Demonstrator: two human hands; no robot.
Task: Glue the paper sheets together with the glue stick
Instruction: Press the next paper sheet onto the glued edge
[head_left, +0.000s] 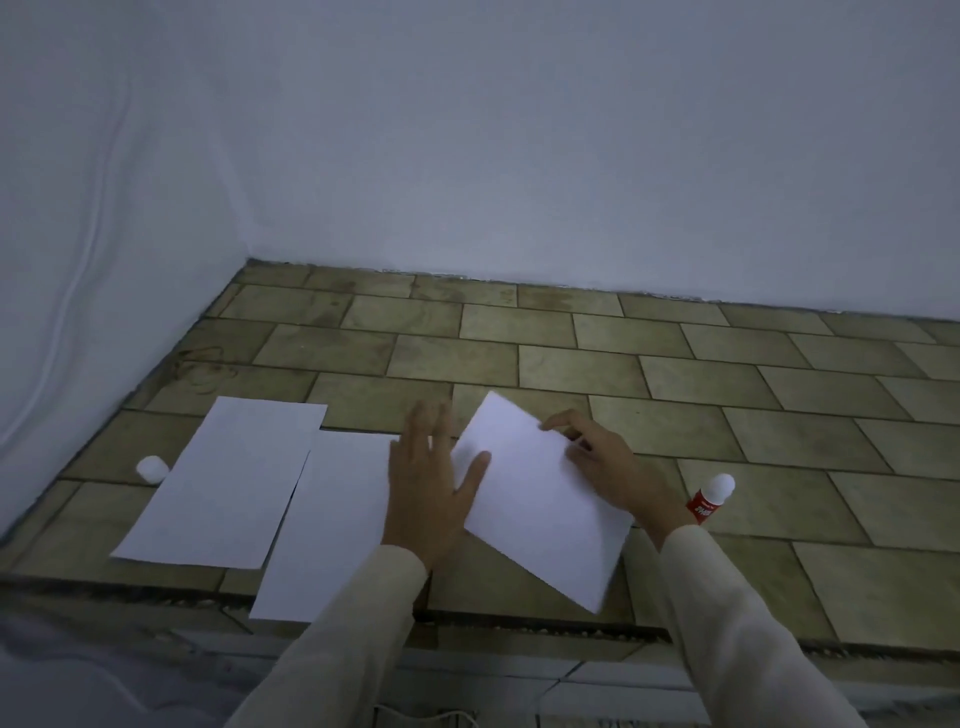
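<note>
Tiled counter (675, 364). Left hand (431, 488) flat, fingers straight and spread, thumb lying on the tilted sheet (535, 499). Right hand (608, 462) has its fingers curled, pinching that sheet's far right edge. Middle sheet (332, 519) and leftmost sheet (223, 483) lie flat, overlapping. Glue stick (711, 499) stands just right of the right wrist; white cap (151, 469) far left.

Left hand (431, 486) flat, right hand (605, 462) curled.

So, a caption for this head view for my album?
Left hand touches and right hand grips a tilted sheet on tiles; glue stick right, white cap left.
</note>
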